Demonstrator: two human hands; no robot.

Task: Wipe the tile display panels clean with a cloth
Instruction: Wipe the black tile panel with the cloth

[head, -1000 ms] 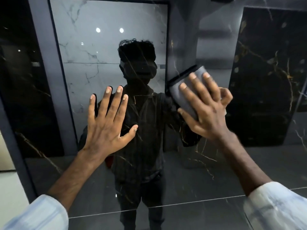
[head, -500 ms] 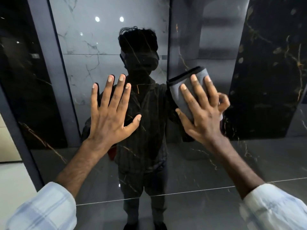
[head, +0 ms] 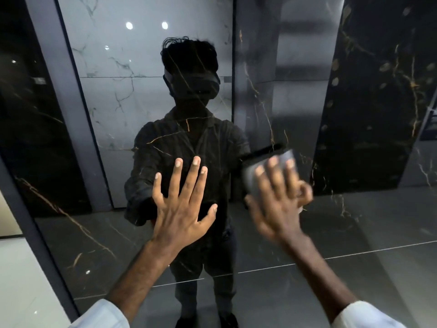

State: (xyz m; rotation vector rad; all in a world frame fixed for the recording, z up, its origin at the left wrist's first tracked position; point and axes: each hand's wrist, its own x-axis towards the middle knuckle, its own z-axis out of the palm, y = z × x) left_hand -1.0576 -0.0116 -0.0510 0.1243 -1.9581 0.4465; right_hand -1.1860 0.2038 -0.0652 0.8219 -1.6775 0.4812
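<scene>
Hands meet a glossy black tile display panel [head: 272, 292] veined in gold: my left hand [head: 182, 207] lies flat against it with fingers straight and spread, holding nothing, while my right hand [head: 276, 204] presses a soft grey folded cloth [head: 250, 176] to the surface just beside it, toward the panel's right half. The right hand is blurred, so I cannot tell whether its thumb hooks the cloth's far edge or merely rests there; the four fingers lie straight across it. I judge the cloth light, limp and easily bunched, best handled under a broad flat palm with the fingers spanning its width so no fold slips free. The polished face looks hard, stiff and slick, offering little grip, so steady pressure should carry the cloth along. A dark reflection of the person [head: 189, 143] fills the panel's middle, and a grey frame strip [head: 40, 235] borders its left edge.
</scene>
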